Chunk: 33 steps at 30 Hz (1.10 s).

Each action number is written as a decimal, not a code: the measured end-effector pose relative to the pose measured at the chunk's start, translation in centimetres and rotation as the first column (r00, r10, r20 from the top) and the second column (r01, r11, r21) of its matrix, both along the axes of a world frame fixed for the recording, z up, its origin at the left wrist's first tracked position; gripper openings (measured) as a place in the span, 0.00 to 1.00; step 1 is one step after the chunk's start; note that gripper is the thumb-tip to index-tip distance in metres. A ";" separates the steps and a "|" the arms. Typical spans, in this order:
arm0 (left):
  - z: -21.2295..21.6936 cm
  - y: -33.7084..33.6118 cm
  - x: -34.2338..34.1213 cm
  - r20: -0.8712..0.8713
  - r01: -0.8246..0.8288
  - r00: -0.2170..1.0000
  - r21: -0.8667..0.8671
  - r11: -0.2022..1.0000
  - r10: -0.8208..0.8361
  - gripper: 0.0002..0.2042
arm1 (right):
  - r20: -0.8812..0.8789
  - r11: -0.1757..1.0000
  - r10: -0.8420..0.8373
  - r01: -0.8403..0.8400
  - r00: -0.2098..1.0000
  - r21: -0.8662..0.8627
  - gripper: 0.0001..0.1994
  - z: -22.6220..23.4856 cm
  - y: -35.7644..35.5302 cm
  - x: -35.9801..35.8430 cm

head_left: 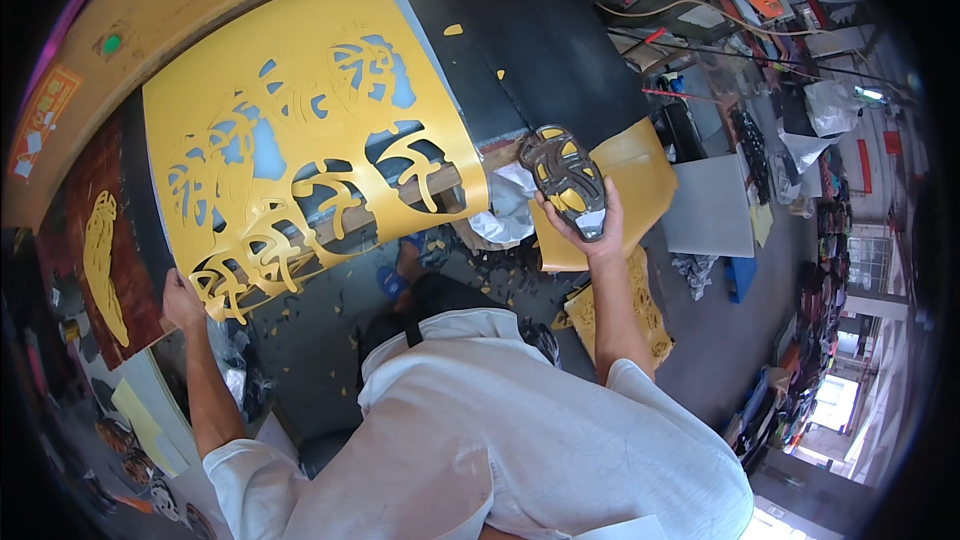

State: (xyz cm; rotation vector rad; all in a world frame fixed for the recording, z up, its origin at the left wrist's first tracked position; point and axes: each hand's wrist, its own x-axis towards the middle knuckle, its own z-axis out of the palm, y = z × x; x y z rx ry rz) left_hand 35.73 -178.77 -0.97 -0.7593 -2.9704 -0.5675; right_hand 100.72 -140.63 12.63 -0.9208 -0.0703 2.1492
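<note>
A large yellow sheet (300,30) with several cut-out shapes lies over the work surface, and its near edge hangs past the front. My left hand (182,302) is closed on the sheet's near left corner. At the right my right hand (603,227) grips a dark, sole-shaped cutting die (548,172) by its near end. Yellow pieces show inside the openings of the die. It is held up beside the sheet's right edge, apart from it.
A yellow machine beam (60,110) runs along the far left side. Behind the sheet is a black work surface (500,10). A stack of yellow cut pieces (103,260) lies at the left. Another yellow sheet (640,180) hangs at the right. Scraps litter the floor (330,340).
</note>
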 end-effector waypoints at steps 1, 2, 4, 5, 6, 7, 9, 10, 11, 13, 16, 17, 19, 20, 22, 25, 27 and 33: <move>-0.1 -0.1 0.0 -0.002 0.005 1.000 0.007 1.000 -0.005 0.18 | 0.066 0.991 0.064 -0.071 0.996 0.110 0.35 0.4 0.6 0.0; -0.1 -0.1 0.0 -0.018 0.011 1.000 0.007 1.000 -0.011 0.18 | 0.146 0.976 0.112 -0.136 0.983 0.170 0.35 0.8 1.2 0.0; -0.2 -0.2 -0.1 -0.025 0.013 1.000 0.006 1.000 -0.013 0.18 | 0.260 0.940 0.158 -0.226 0.953 0.255 0.35 1.3 1.9 0.1; -0.2 -0.2 -0.1 -0.023 0.024 0.999 0.026 0.999 -0.023 0.18 | 0.291 0.924 0.167 -0.253 0.942 0.288 0.34 1.4 2.0 0.2; -0.2 -0.3 -0.1 -0.019 0.032 0.999 0.043 0.999 -0.031 0.18 | 0.306 0.894 0.188 -0.292 0.933 0.341 0.34 1.3 2.0 0.1; -0.3 -0.3 0.0 0.000 0.036 0.999 0.051 0.998 -0.037 0.18 | 0.170 0.925 0.165 -0.212 0.972 0.316 0.35 1.1 1.5 0.1; -0.2 -0.3 0.0 -0.007 0.036 0.999 0.058 0.998 -0.036 0.18 | -0.077 0.980 0.110 -0.095 0.991 0.176 0.35 -0.1 0.4 -0.1; -0.2 -0.2 0.1 -0.006 0.040 0.999 0.057 0.998 -0.039 0.19 | -0.165 0.986 0.107 -0.083 0.980 0.145 0.35 -0.9 -0.3 -0.3; -0.1 -0.2 0.1 -0.011 0.032 0.999 0.054 0.998 -0.031 0.19 | -0.162 0.996 0.060 -0.048 0.985 0.080 0.36 -1.7 -0.7 -0.5; 0.1 0.0 0.3 0.002 0.021 1.000 0.058 0.998 -0.021 0.19 | -0.180 0.999 -0.008 0.015 0.984 0.036 0.36 -3.1 -1.3 -0.6; 0.5 0.1 0.6 -0.018 -0.011 1.000 0.043 0.999 0.012 0.20 | -0.228 0.999 -0.034 0.035 0.973 -0.002 0.36 -4.5 -1.2 -0.4; 0.6 0.1 0.6 -0.018 -0.011 1.000 0.025 1.000 0.012 0.20 | -0.187 0.998 -0.059 0.058 0.981 -0.012 0.36 -4.8 -1.0 -0.5; 0.7 0.2 0.7 -0.016 0.006 1.000 0.034 0.999 -0.006 0.20 | -0.050 0.990 -0.132 0.134 0.990 0.038 0.38 -5.2 -0.7 -0.6; 0.7 0.2 0.7 -0.008 0.005 1.000 0.038 0.999 -0.004 0.20 | -0.073 0.992 -0.101 0.106 0.992 0.068 0.39 -5.3 -0.8 -0.5; 0.7 0.1 0.7 -0.016 0.011 1.000 0.047 0.999 -0.011 0.20 | -0.197 0.996 -0.073 0.080 0.978 0.026 0.40 -5.7 -1.1 -0.8; 0.4 -0.1 0.6 -0.026 0.008 1.000 0.040 0.999 -0.007 0.19 | -0.175 0.996 -0.011 0.026 0.985 0.086 0.44 -6.2 -1.7 -1.1; 0.3 -0.2 0.4 -0.015 0.012 1.000 0.031 0.999 -0.012 0.19 | -0.235 0.996 -0.017 0.038 0.972 0.086 0.44 -6.5 -1.8 -1.3; -0.3 -0.5 0.0 -0.008 0.021 1.000 0.033 0.999 -0.021 0.18 | -0.378 1.000 -0.008 0.013 0.926 0.010 0.41 -6.5 -0.9 -2.0</move>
